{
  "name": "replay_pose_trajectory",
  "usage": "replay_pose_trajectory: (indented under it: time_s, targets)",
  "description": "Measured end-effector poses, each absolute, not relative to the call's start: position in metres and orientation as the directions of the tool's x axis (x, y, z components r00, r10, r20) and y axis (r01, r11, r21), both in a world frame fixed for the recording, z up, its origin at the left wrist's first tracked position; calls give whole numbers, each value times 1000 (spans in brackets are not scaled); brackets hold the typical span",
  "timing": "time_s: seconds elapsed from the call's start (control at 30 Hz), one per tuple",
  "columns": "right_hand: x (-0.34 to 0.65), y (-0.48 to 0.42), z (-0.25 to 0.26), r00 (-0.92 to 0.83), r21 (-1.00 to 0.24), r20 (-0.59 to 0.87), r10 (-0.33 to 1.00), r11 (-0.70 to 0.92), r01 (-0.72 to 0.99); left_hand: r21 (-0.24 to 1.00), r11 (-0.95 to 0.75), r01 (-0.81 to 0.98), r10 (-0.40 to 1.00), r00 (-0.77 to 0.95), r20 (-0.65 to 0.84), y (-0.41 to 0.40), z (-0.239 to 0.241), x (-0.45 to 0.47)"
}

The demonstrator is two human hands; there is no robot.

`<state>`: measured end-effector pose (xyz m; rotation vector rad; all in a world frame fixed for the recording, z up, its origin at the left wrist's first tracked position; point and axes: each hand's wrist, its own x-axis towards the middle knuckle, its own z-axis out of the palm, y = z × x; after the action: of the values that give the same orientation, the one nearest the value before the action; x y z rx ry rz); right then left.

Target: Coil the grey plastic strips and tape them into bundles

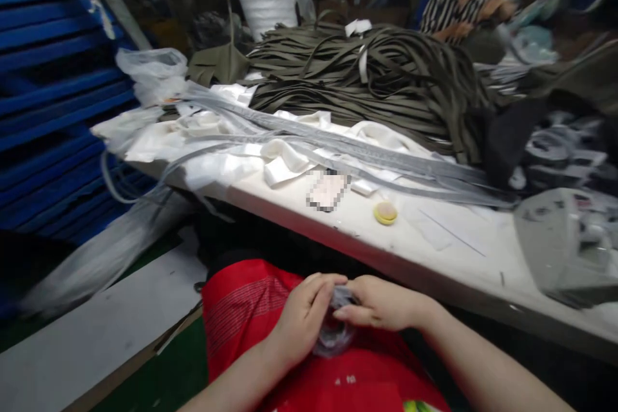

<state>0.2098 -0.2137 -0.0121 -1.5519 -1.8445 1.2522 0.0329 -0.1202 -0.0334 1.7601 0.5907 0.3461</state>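
Over the red apron (241,309) in my lap, both hands are closed around a coil of translucent grey strip (333,341). My left hand (309,312) wraps its left side, with the fingers pointing up and to the right. From the right, my right hand (379,302) pinches the coil's upper part between thumb and fingers. The fingertips of the two hands meet near the top and hide much of the coil. Beyond them, on the white sewing table (299,209), lie a yellow-rimmed round disc (385,212) and a blurred-out flat card or phone (328,190).
Long grey zipper-like strips (357,151) cross the table over white cloth pieces (284,164). Behind them is a heap of olive straps (386,71). A grey sewing machine (560,244) stands at right, stacked blue pallets (43,90) at left. A person (454,16) sits at the back.
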Motion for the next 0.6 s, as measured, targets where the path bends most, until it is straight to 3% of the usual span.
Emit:
replay_pose_trajectory:
  time_s: [0.1, 0.2, 0.3, 0.37, 0.43, 0.5, 0.6]
  targets:
    - [208, -223, -19, -278, -819, -302, 912, -98, 566, 949, -224, 223, 496, 864, -86, -124, -44, 36]
    - [218, -239, -19, -83, -821, -279, 957, -192, 538, 945, -200, 260, 466, 873, -141, -125, -53, 38]
    - [257, -263, -13, 391, -744, -51, 919, -296, 599, 942, -196, 272, 471, 869, -153, -124, -56, 41]
    - [296, -280, -17, 667, -605, 196, 719, -446, 659, 943, -161, 292, 473, 861, -186, -124, -57, 43]
    - [333, -296, -28, 724, -400, 367, 584, -603, 690, 939, -96, 331, 460, 851, -253, -125, -59, 46]
    - [361, -310, -43, 695, -239, 423, 581, -669, 704, 932, -42, 359, 458, 836, -302, -126, -62, 49]
    - [379, -320, -61, 658, -146, 414, 629, -667, 730, 928, -6, 371, 461, 825, -327, -128, -65, 52]
